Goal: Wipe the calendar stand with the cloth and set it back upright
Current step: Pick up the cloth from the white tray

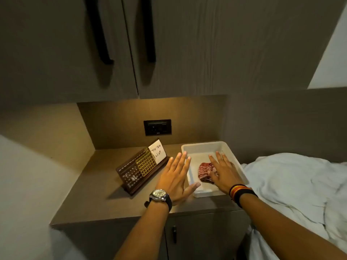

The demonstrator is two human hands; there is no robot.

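Lit brown counter (pixel 93 194) beneath grey cabinets (pixel 187 53), bed (pixel 291 184) beside.

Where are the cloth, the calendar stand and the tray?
cloth (pixel 204 170), head view, striped folds left of the hand.
calendar stand (pixel 139 169), head view, front face.
tray (pixel 202 145), head view, far rim.

- My right hand (pixel 224 174) covers part of the cloth (pixel 205 172) in the tray (pixel 199 147).
- The calendar stand (pixel 142 166) shows small marks I can't read, perhaps dust.
- The wall socket (pixel 157 127) is dim, details unclear.
- My elbows are cut off at the bottom edge.
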